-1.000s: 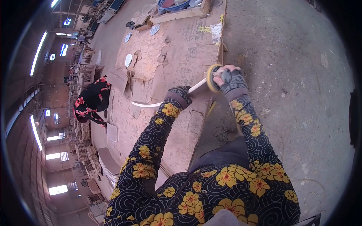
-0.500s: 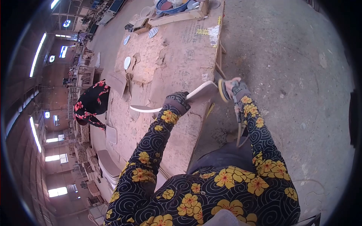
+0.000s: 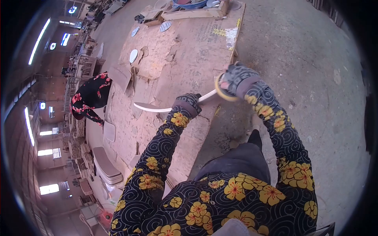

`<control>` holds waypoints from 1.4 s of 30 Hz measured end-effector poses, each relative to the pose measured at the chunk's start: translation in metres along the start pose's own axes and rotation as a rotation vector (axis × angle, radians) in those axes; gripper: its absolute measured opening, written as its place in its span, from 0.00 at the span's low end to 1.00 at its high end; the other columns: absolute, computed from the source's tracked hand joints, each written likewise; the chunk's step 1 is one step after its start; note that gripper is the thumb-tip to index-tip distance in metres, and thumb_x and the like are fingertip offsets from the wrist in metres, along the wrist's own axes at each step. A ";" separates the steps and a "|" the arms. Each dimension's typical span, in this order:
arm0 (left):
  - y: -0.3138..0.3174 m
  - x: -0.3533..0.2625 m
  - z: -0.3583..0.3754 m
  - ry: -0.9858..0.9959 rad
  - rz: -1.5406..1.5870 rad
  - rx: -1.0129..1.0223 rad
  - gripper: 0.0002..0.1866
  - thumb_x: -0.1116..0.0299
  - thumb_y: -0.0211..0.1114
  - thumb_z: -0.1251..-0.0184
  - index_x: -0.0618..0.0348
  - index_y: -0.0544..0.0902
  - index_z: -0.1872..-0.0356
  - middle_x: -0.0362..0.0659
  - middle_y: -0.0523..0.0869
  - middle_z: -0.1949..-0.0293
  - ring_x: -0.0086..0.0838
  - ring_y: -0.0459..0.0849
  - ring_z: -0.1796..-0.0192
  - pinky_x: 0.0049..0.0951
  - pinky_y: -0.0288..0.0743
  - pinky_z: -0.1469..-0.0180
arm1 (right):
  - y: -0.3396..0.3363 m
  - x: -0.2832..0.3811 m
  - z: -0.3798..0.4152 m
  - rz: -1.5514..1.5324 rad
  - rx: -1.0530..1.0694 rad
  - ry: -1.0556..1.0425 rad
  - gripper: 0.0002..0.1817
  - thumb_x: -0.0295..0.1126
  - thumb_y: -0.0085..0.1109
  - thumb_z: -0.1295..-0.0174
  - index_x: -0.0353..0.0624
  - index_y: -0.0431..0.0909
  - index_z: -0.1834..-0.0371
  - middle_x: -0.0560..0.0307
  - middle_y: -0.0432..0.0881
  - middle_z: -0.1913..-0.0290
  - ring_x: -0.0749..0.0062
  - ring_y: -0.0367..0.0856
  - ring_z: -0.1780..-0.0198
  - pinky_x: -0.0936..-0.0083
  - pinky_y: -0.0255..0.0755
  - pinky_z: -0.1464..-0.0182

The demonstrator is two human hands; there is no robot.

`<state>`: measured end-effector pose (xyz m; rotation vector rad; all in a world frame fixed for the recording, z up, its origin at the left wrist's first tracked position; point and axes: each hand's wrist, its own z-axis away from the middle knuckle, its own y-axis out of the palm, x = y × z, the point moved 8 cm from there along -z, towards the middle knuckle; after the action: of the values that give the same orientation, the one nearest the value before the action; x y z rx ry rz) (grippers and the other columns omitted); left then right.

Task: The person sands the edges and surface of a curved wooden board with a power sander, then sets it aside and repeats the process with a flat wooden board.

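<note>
My left hand (image 3: pixel 187 104), in a grey patterned glove, is closed around the middle of a curved, thin wooden panel (image 3: pixel 151 107) with pale edges. The panel is held on edge over the worn tabletop (image 3: pixel 189 59), one end pointing left and the other toward my right hand. In my gloved right hand (image 3: pixel 242 78) is a round sander (image 3: pixel 221 93) with a yellow-edged pad. Its pad overlaps the panel's right end in this view, past the table's right edge.
A bent-over co-worker (image 3: pixel 92 98) is across the table, near flat panels (image 3: pixel 120 78). Sanding discs (image 3: pixel 133 56) lie on the tabletop. A wooden tray (image 3: pixel 193 15) with a blue basin (image 3: pixel 191 5) sits at the far end. Stacked curved panels (image 3: pixel 106 168) stand left.
My right hand has rolled over, its back now facing up, and moved the sander up and left over the panel's end. The panel has tilted, showing less of its face. My left hand keeps its grip.
</note>
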<state>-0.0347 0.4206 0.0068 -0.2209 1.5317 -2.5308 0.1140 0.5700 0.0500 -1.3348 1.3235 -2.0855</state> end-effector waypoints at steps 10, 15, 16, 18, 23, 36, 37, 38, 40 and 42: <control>0.004 0.002 -0.004 0.007 -0.010 -0.007 0.21 0.52 0.68 0.36 0.53 0.84 0.48 0.51 0.90 0.57 0.45 0.88 0.51 0.43 0.81 0.47 | -0.004 0.053 0.006 0.093 0.162 -0.094 0.26 0.46 0.62 0.37 0.47 0.77 0.38 0.42 0.79 0.42 0.50 0.81 0.42 0.61 0.74 0.36; 0.007 0.004 -0.005 0.012 0.008 -0.031 0.20 0.53 0.68 0.36 0.53 0.85 0.49 0.50 0.90 0.59 0.45 0.88 0.53 0.43 0.81 0.48 | -0.001 0.015 -0.003 -0.014 0.021 -0.181 0.26 0.46 0.65 0.39 0.46 0.77 0.41 0.44 0.80 0.44 0.50 0.81 0.43 0.62 0.74 0.37; 0.009 0.004 -0.005 0.019 0.008 -0.036 0.20 0.53 0.68 0.36 0.54 0.85 0.50 0.50 0.90 0.59 0.45 0.88 0.53 0.43 0.81 0.49 | -0.004 0.003 -0.001 -0.092 0.014 -0.142 0.26 0.46 0.66 0.40 0.46 0.77 0.42 0.44 0.80 0.45 0.50 0.81 0.43 0.61 0.74 0.37; 0.011 0.004 -0.006 0.016 0.026 -0.027 0.19 0.53 0.68 0.36 0.54 0.84 0.51 0.50 0.90 0.60 0.45 0.89 0.54 0.43 0.81 0.49 | 0.003 -0.024 -0.002 -0.246 -0.045 -0.100 0.25 0.44 0.71 0.44 0.44 0.77 0.47 0.47 0.83 0.49 0.54 0.83 0.46 0.66 0.74 0.40; 0.003 -0.001 -0.004 0.003 0.013 0.012 0.18 0.54 0.65 0.34 0.54 0.84 0.51 0.51 0.89 0.58 0.46 0.88 0.52 0.44 0.80 0.47 | 0.096 -0.109 -0.015 -1.001 -0.098 0.098 0.21 0.36 0.77 0.44 0.48 0.77 0.51 0.60 0.86 0.59 0.74 0.83 0.54 0.72 0.78 0.50; 0.000 -0.003 -0.002 0.004 0.035 -0.016 0.17 0.54 0.65 0.33 0.54 0.84 0.51 0.50 0.89 0.59 0.46 0.88 0.53 0.44 0.80 0.48 | 0.161 -0.152 -0.012 -1.173 -0.060 0.269 0.17 0.44 0.74 0.38 0.51 0.79 0.54 0.61 0.85 0.61 0.76 0.82 0.59 0.73 0.78 0.55; 0.001 -0.004 0.000 0.010 0.039 -0.018 0.17 0.54 0.65 0.33 0.54 0.84 0.51 0.50 0.89 0.60 0.46 0.88 0.54 0.44 0.80 0.48 | 0.131 -0.136 -0.011 -1.103 -0.052 0.206 0.18 0.44 0.74 0.39 0.51 0.79 0.54 0.61 0.85 0.61 0.76 0.82 0.59 0.73 0.78 0.54; 0.002 -0.003 0.000 0.012 0.044 -0.032 0.18 0.53 0.66 0.34 0.54 0.85 0.52 0.50 0.90 0.60 0.46 0.88 0.54 0.44 0.81 0.49 | 0.098 -0.116 -0.009 -1.033 -0.048 0.144 0.18 0.45 0.74 0.40 0.51 0.79 0.54 0.60 0.84 0.61 0.76 0.82 0.59 0.73 0.78 0.53; 0.004 -0.001 0.000 0.019 0.054 -0.060 0.20 0.50 0.69 0.36 0.54 0.86 0.52 0.51 0.90 0.61 0.46 0.89 0.56 0.43 0.81 0.50 | 0.031 -0.064 -0.008 -0.768 -0.045 -0.018 0.20 0.47 0.74 0.41 0.51 0.79 0.53 0.60 0.84 0.61 0.76 0.82 0.58 0.72 0.78 0.53; 0.002 -0.003 0.001 0.001 0.054 -0.045 0.20 0.51 0.69 0.36 0.54 0.86 0.52 0.51 0.90 0.61 0.46 0.89 0.56 0.43 0.81 0.50 | 0.017 -0.035 -0.015 -0.546 -0.157 -0.190 0.21 0.47 0.74 0.42 0.51 0.79 0.52 0.58 0.84 0.60 0.76 0.82 0.56 0.71 0.78 0.52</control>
<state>-0.0312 0.4195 0.0051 -0.1819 1.5740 -2.4573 0.1160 0.5930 0.0148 -2.0973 1.1517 -2.1306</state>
